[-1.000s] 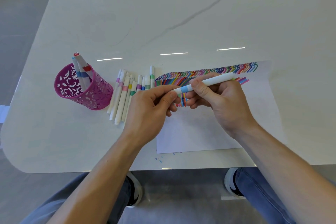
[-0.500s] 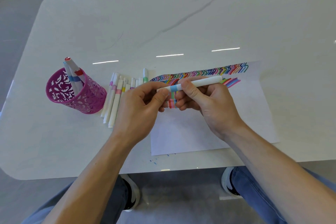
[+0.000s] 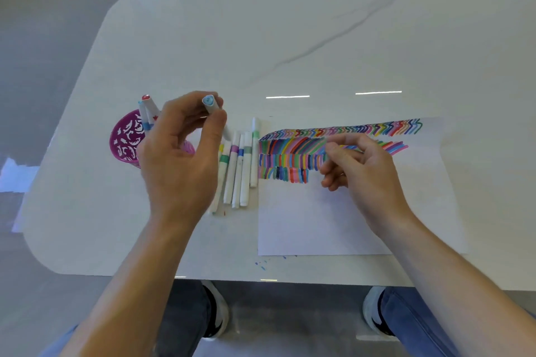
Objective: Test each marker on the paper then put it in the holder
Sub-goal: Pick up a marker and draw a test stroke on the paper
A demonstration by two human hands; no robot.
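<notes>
My left hand (image 3: 179, 153) pinches a white marker with a light-blue cap (image 3: 211, 104), held nearly upright just right of the magenta cut-out holder (image 3: 124, 139). Two markers (image 3: 146, 114) stand in the holder, one red-tipped, one blue-banded. My hand hides the holder's right side. Several white markers (image 3: 240, 165) lie side by side on the table between the holder and the paper (image 3: 333, 211). My right hand (image 3: 356, 165) rests on the paper over the coloured strokes (image 3: 319, 148), fingers loosely curled, holding nothing.
The white marble-look table (image 3: 290, 38) has rounded corners and its front edge runs close to my knees. Small blue ink specks (image 3: 261, 265) sit on the table below the paper's lower left corner. Grey floor surrounds the table.
My right hand let go of the blue-capped marker and stayed on the paper. My left hand carried the marker left toward the holder and tipped it upright.
</notes>
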